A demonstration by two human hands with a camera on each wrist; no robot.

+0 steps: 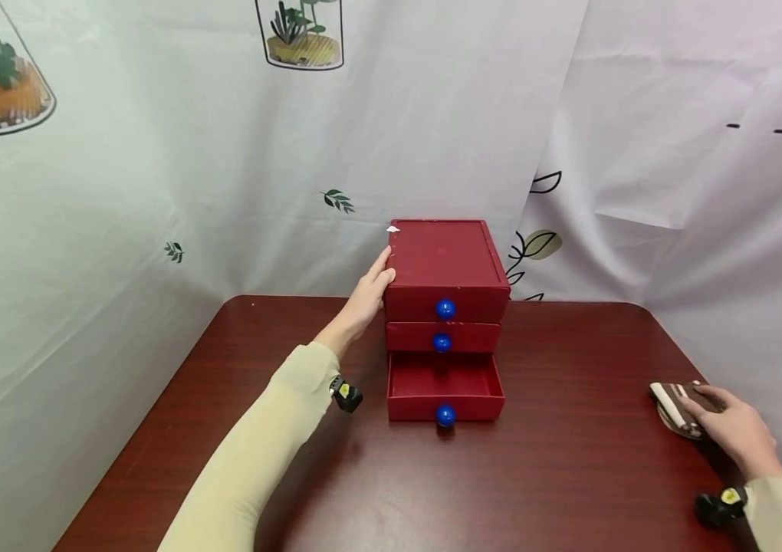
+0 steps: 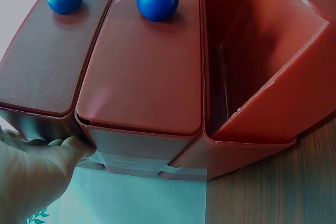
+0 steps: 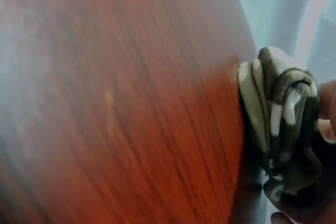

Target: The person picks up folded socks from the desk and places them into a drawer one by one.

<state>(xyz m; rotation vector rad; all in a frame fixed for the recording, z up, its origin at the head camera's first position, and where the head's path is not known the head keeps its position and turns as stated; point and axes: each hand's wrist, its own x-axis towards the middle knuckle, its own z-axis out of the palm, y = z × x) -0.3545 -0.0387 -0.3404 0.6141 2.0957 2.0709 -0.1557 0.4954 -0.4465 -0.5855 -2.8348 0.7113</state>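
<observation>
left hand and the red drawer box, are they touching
Touching. The head view shows the left hand laid against the upper left side of the red drawer box; the left wrist view shows its fingers pressed on that side.

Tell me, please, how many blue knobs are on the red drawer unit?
3, one per drawer front: the top knob, the middle knob just below it, and the bottom knob on the pulled-out drawer. None seems hidden.

three-drawer chest [image 1: 445, 264] at table [image 1: 570, 475] centre-back, its bottom drawer [image 1: 445, 383] pulled out toward the front, left hand [image 1: 366, 295] on chest's left side, rolled cloth [image 1: 674, 406] far right of chest, under right hand [image 1: 739, 433]
</observation>
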